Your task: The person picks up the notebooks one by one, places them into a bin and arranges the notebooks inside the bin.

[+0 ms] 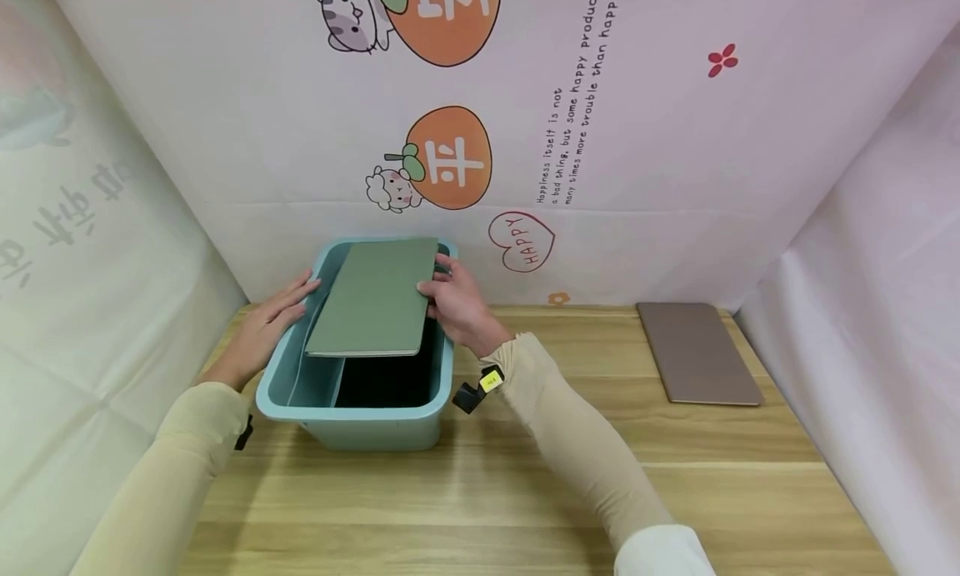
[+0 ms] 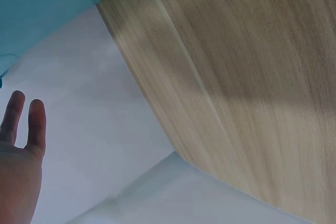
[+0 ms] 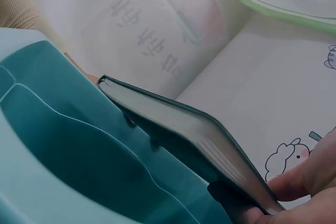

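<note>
A green notebook is tilted over the mouth of a light blue plastic bin. My right hand pinches the notebook by its right edge, thumb on the cover and fingers beneath. Its pale page edges show in the right wrist view, where the right hand grips a corner. My left hand rests its fingers, fairly straight, on the bin's left rim. In the left wrist view only part of the left hand appears, below the bin's wall. The bin's floor is dark and partly hidden by the notebook.
A brown-grey flat notebook or board lies on the wooden table at the far right. White printed cloth hangs behind, with plain cloth walls at both sides. The bin stands close to the back left corner.
</note>
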Available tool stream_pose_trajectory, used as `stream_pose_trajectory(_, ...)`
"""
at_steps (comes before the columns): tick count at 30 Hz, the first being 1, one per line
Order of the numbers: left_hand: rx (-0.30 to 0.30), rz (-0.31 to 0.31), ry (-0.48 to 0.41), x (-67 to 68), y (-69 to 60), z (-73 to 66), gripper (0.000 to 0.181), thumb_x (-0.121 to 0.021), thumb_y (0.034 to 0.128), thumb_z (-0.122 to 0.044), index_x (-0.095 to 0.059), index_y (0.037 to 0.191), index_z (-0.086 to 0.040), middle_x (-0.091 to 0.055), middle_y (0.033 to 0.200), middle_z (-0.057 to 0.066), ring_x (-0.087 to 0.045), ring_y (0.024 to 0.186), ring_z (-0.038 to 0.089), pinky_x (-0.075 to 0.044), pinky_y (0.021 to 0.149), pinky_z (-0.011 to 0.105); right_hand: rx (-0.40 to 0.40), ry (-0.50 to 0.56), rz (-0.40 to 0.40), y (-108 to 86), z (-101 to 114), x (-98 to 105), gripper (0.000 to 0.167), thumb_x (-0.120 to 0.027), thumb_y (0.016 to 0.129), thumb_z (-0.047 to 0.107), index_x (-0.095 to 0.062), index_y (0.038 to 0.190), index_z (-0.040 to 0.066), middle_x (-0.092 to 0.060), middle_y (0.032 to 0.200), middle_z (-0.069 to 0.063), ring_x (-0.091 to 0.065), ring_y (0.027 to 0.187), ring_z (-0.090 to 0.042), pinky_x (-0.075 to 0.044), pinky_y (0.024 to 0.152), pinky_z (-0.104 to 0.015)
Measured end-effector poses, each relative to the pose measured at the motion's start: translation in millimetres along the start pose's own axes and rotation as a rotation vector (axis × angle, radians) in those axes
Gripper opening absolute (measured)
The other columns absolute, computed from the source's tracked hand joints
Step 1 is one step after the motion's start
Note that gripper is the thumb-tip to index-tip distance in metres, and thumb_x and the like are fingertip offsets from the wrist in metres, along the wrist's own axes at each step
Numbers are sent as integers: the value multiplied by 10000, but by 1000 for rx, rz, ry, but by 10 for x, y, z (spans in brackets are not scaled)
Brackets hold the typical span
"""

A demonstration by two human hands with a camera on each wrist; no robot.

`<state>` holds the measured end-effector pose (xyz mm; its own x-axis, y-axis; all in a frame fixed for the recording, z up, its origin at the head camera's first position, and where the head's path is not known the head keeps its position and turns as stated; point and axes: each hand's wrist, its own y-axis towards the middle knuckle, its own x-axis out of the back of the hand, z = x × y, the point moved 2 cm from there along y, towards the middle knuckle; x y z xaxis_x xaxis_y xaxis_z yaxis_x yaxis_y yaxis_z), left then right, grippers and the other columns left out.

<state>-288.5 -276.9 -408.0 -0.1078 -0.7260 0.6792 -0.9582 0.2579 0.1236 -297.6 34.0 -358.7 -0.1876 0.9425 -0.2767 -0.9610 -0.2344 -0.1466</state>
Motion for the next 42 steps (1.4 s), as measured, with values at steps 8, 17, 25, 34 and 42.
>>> stream_pose_trajectory(8, 0, -1, 0, 11, 6, 8, 462, -387, 1100, -459, -382, 1560, -420, -162, 1665, -270, -127, 1610, 252, -146, 1250, 666, -29, -18, 21, 28, 17, -40, 733, -432, 1017, -87, -145, 1646, 156, -404, 1518, -228, -550, 1093, -237, -497, 757, -307)
stream_pose_trajectory(17, 11, 0, 2, 15, -20, -6, 467, -388, 1098, -467, -380, 1562, -420, -159, 1664, -277, -123, 1611, 262, -137, 1245, 680, -65, -49, 22, 43, 1, -85, 739, -390, 1012, -101, -136, 1648, 177, -323, 1590, -205, -458, 1170, -255, -352, 827, -347)
stream_pose_trajectory(25, 1, -1, 16, 27, -29, -32, 479, -378, 1103, -454, -364, 1577, -390, -159, 1684, -215, -123, 1609, 315, -137, 1228, 705, -80, -73, 3, 69, -35, -133, 734, -384, 1006, -101, -137, 1643, 168, -276, 1612, -202, -392, 1125, -243, -293, 782, -346)
stream_pose_trajectory(34, 0, -7, 36, 26, -15, -15, 480, -371, 1102, -470, -367, 1576, -392, -166, 1687, -212, -145, 1608, 285, -160, 1243, 673, -83, -94, 10, 69, -23, -157, 746, -377, 993, -113, -124, 1644, 148, -292, 1618, -192, -398, 1003, -235, -266, 694, -316)
stream_pose_trajectory(42, 2, 7, 18, 15, -15, -11, 464, -375, 1100, -474, -368, 1562, -432, -158, 1669, -265, -135, 1609, 248, -159, 1248, 663, -78, -93, 48, 53, -32, -164, 757, -380, 1000, -115, -72, 1644, 136, -366, 1555, -226, -437, 991, -236, -322, 772, -339)
